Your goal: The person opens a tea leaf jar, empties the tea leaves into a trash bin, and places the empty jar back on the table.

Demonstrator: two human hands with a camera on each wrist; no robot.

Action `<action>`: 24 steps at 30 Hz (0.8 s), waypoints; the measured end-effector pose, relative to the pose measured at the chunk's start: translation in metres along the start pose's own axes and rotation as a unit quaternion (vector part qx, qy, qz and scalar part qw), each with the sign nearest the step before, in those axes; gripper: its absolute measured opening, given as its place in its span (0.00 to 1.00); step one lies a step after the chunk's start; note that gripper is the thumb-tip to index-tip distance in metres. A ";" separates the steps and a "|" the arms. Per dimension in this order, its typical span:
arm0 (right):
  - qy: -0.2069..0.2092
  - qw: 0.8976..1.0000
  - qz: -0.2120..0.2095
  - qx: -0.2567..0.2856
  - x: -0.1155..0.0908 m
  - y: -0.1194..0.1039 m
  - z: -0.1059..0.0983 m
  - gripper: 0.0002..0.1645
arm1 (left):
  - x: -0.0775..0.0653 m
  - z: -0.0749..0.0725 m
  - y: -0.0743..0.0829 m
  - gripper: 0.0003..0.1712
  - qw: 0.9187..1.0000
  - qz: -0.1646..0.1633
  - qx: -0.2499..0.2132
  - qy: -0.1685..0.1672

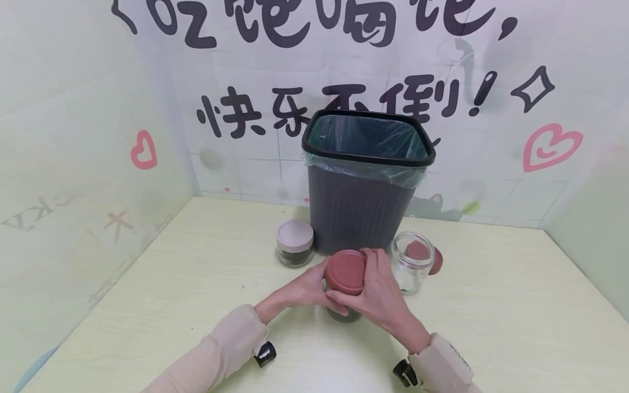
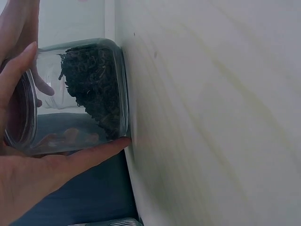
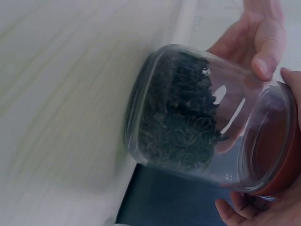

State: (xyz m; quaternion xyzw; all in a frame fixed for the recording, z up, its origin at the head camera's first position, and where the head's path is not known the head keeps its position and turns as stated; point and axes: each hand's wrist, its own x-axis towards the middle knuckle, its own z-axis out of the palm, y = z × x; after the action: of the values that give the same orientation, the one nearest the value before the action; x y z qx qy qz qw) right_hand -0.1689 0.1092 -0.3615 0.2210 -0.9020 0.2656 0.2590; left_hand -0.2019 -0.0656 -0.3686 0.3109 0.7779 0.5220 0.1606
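A clear glass jar [image 3: 178,113] stands on the table, partly filled with dark, curly dried leaves and topped by a red lid [image 1: 345,271]. My left hand [image 1: 306,288] grips the jar from its left side, thumb and fingers spread around the glass. From the right, my right hand [image 1: 380,292] holds the lid, with its thumb at the near edge and fingers over the far side. The lid sits on the jar's mouth; whether it is threaded tight I cannot tell. In the head view the hands and lid cover most of the glass.
Behind the jar stands a dark bin [image 1: 361,204] with a thin plastic liner. A smaller jar with a pale lid [image 1: 295,236] and dark contents is at its left. An uncapped glass jar [image 1: 409,275] is to the right, with another red lid [image 1: 437,261] behind it.
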 end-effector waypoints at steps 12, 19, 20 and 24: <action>-0.133 0.982 0.050 0.126 0.007 0.006 -0.014 0.50 | 0.000 0.000 0.000 0.54 1.000 -0.012 -0.001 0.003; -0.171 0.975 0.018 0.140 0.009 0.010 -0.020 0.50 | 0.000 0.000 -0.001 0.55 1.000 -0.013 -0.002 -0.003; -0.176 0.974 0.017 0.142 0.009 0.010 -0.021 0.51 | 0.001 0.000 -0.001 0.55 1.000 -0.010 -0.002 -0.004; -0.183 0.971 0.043 0.145 0.010 0.007 -0.022 0.57 | 0.000 -0.001 0.000 0.55 1.000 -0.003 -0.003 -0.005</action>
State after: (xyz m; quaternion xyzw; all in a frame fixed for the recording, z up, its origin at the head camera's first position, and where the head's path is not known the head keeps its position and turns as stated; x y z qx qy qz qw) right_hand -0.1724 0.1248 -0.3427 0.2616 -0.8948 0.3592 0.0432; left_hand -0.2023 -0.0663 -0.3687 0.3111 0.7763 0.5222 0.1669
